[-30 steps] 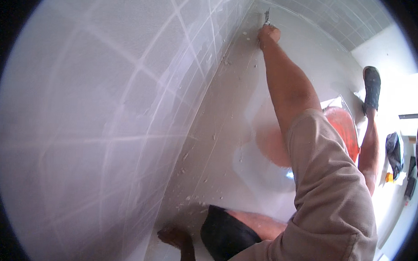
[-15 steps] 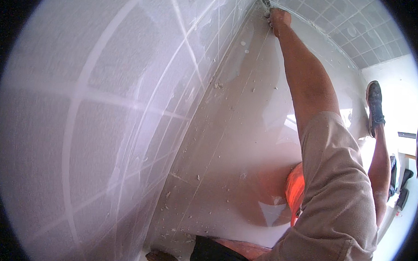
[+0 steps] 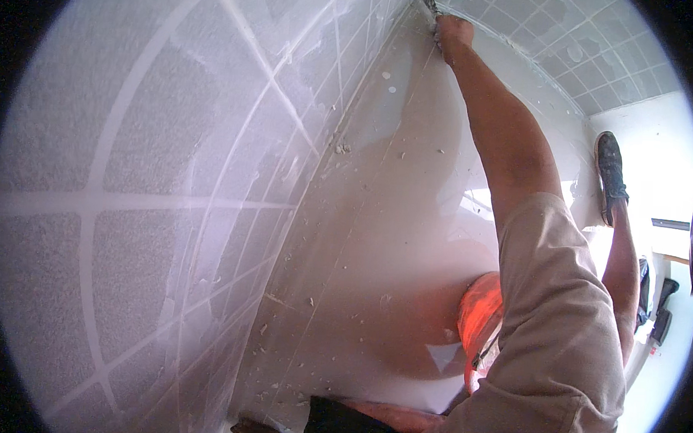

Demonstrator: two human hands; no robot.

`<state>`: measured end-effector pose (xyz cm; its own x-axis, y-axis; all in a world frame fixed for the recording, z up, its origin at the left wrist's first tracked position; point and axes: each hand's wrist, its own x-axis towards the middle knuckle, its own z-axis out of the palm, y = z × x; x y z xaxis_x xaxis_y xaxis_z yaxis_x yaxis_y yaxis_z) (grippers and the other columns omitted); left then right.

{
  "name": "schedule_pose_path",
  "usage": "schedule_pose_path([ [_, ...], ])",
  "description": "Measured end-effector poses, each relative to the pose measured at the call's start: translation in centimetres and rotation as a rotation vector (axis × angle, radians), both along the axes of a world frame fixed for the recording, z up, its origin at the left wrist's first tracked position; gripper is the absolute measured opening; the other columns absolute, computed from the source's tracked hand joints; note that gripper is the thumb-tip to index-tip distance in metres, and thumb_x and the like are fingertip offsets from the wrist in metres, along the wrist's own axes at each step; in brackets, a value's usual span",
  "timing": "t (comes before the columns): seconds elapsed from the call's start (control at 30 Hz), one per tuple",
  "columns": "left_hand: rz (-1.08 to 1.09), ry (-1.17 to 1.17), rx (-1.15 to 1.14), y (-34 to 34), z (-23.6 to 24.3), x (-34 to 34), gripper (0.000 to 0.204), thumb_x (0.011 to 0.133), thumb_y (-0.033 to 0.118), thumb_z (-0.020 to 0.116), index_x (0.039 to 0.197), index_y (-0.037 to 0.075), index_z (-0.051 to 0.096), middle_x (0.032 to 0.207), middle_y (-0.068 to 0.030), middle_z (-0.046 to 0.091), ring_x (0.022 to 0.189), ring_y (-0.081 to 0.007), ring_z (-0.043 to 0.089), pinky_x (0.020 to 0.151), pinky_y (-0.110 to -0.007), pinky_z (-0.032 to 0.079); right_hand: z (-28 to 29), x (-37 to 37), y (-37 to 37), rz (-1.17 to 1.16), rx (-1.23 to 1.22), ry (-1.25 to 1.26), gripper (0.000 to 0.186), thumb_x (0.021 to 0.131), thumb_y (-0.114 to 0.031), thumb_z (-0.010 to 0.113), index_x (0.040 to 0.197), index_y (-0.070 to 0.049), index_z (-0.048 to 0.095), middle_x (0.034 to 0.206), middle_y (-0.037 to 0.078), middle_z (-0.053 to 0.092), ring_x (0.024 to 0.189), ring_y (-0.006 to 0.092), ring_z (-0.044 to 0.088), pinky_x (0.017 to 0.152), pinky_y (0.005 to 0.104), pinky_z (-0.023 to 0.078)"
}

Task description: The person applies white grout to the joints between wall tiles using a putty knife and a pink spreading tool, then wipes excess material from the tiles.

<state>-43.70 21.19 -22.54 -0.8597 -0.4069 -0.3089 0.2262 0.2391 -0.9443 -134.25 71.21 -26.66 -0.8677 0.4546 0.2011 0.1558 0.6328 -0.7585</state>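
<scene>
My right arm, bare below a beige sleeve (image 3: 557,315), reaches far out to the top of the view. My right hand (image 3: 453,38) is closed there, beside the corner where two tiled walls meet the smooth pale surface. From its fingers a narrow dark, mottled tool (image 3: 428,0) points into that corner; its exact kind is too small to tell. The grey tiled wall (image 3: 135,148) on the left has pale joints with whitish smears across the tiles. No fingers of my left hand show.
Small crumbs lie on the glossy pale surface (image 3: 376,240), mostly along the left wall. Orange clothing (image 3: 480,313) with a zip shows beside the sleeve. A dark shoe (image 3: 611,172) on a bare leg is at right. At the bottom are a black item (image 3: 347,424) and a brown object (image 3: 256,430).
The view has shifted a little, so walls and surface appear farther left and slightly lower. My right hand stays at the far corner, still closed on the tool.
</scene>
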Motion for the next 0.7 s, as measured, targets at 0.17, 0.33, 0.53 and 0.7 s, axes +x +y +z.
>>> schedule_pose_path([
  [0.17, 0.447, 0.464, 0.43, -0.7, -2.5, 0.6, 0.045, 0.104, 0.04, 0.043, 0.124, 0.001, 0.052, 0.123, -0.0141, 0.05, 0.113, -0.0322, 0.048, 0.099, -0.049, 0.037, 1.2, -0.2, -0.1, 0.045, 0.233, -0.011, 0.024, 0.092, -0.021, 0.055, 0.082, -0.003, 0.067, 0.074, 0.012, 0.067, 0.059, 0.0211, 0.061, 0.054, 0.0363, 0.049],
  [0.33, 0.76, 0.647, 0.593, -0.6, 0.6, -0.6, 0.044, 0.105, 0.039, 0.041, 0.122, 0.001, 0.053, 0.118, -0.0126, 0.05, 0.106, -0.0316, 0.049, 0.097, -0.047, 0.039, 1.4, 2.7, -2.5, 0.071, -0.507, -0.119, 0.02, 0.09, -0.019, 0.058, 0.081, -0.004, 0.066, 0.069, 0.01, 0.065, 0.049, 0.0181, 0.054, 0.046, 0.0335, 0.043],
  [0.53, 0.267, 0.202, 0.142, -0.9, -2.0, 0.6, 0.047, 0.106, 0.038, 0.035, 0.127, -0.001, 0.051, 0.119, -0.0138, 0.05, 0.104, -0.0341, 0.05, 0.095, -0.048, 0.041, 0.8, -1.8, 2.8, 0.192, -0.026, -0.157, 0.024, 0.093, -0.023, 0.054, 0.08, -0.007, 0.065, 0.067, 0.006, 0.062, 0.051, 0.0154, 0.053, 0.046, 0.0311, 0.041],
  [0.7, 0.007, 0.03, -0.063, -3.3, -3.2, 4.2, 0.045, 0.105, 0.038, 0.037, 0.13, 0.003, 0.051, 0.125, -0.0203, 0.053, 0.11, -0.0387, 0.054, 0.094, -0.048, 0.044, 1.5, 0.9, -0.3, 0.316, 0.008, -0.303, 0.024, 0.094, -0.027, 0.056, 0.08, -0.008, 0.065, 0.067, 0.005, 0.061, 0.053, 0.0141, 0.052, 0.046, 0.0315, 0.04],
])
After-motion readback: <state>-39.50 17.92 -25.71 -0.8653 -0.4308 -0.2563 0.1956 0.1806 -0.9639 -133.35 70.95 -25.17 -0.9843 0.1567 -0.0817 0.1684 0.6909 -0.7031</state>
